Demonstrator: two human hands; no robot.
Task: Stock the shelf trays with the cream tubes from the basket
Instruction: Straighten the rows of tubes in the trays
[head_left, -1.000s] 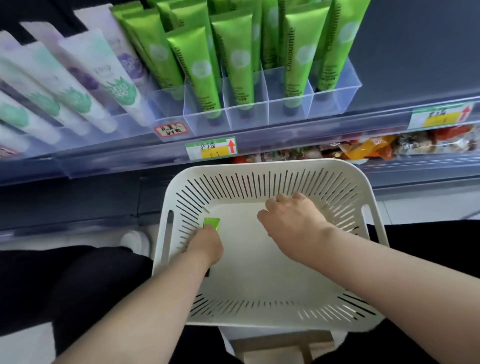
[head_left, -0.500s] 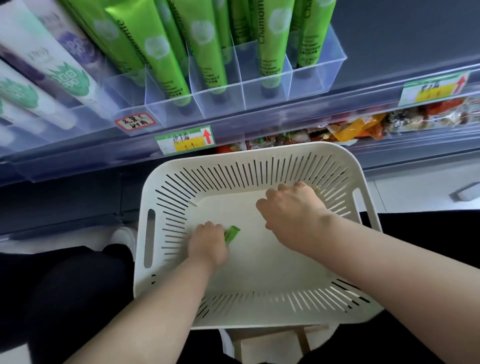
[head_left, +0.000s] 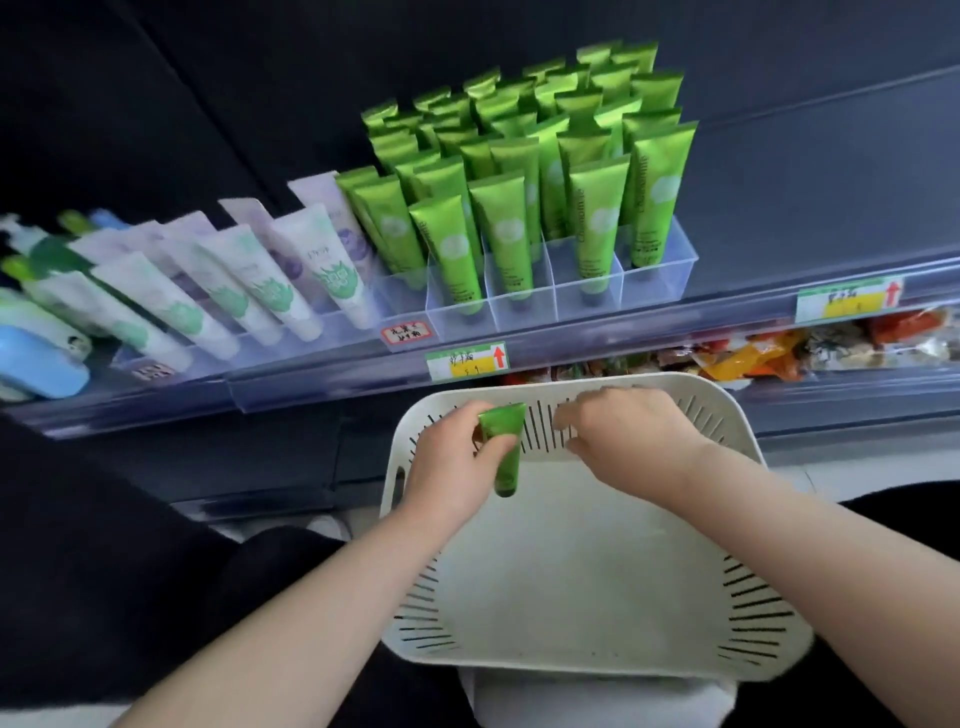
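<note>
now raises green tube (head_left: 504, 447) off basket (head_left: 571, 561) floor, gripped in left hand (head_left: 447, 462) | right hand (head_left: 628, 426) loosely curled, empty | likely last one, bound for shelf tray (head_left: 654, 275)

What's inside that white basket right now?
Only one green tube, gripped by the left hand near the far wall of the basket. The right hand hovers beside it. No other tube shows; what lies under the hands is hidden.
</note>
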